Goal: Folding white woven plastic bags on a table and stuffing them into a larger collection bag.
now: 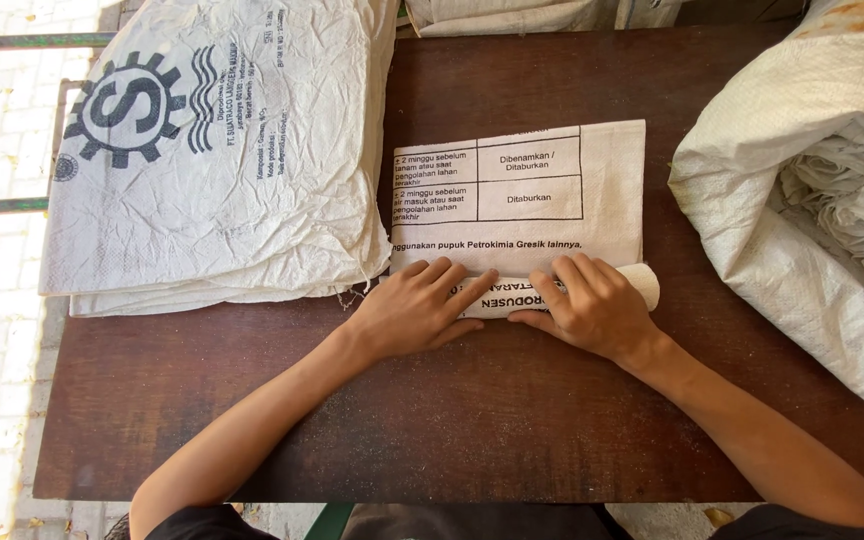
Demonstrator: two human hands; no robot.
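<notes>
A white woven plastic sack (552, 190) with black print lies flat on the dark brown table (472, 420), its near end rolled into a tight tube (517, 297). My left hand (417, 308) presses on the left part of the roll, fingers extended over it. My right hand (592, 305) grips the right part of the roll, fingers curled over the top. The roll's right end sticks out past my right hand.
A stack of flat white printed sacks (217, 150) lies at the table's left, overhanging the edge. A large open white sack (812, 190) stuffed with rolled sacks sits at the right. More sacks lie at the back (512, 15). Pale paving shows on the left.
</notes>
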